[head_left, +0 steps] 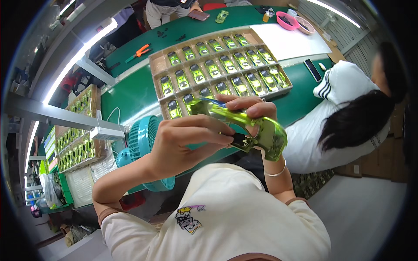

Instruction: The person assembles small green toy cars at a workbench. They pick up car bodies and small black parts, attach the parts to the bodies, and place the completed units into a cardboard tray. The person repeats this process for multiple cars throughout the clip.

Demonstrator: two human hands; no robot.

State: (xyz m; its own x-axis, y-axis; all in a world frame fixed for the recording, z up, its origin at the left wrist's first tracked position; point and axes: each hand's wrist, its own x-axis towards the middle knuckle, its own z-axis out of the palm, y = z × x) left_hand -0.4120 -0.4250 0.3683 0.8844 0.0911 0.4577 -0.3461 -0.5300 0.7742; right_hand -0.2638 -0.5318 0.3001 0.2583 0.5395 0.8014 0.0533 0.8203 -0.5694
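Note:
Raised in front of my chest is a glossy, see-through green toy car body shell (274,137), tilted, with its hollow inside partly showing. My right hand (254,106) grips it, fingers curled over its upper edge. My left hand (187,137) has its thumb and fingers pinched at a small black part (240,141) that sits against the shell's inner side. Whether that part is fixed to the shell I cannot tell. Just beyond my hands lies a divided cardboard tray (154,71) with rows of similar green and black car bodies in its compartments.
A teal fan (146,139) stands left of my left forearm. Orange-handled pliers (141,51), a pink bowl (287,21) and a phone (312,69) lie on the green table (126,93). One person in white (344,113) sits close on my right; another stands across the table.

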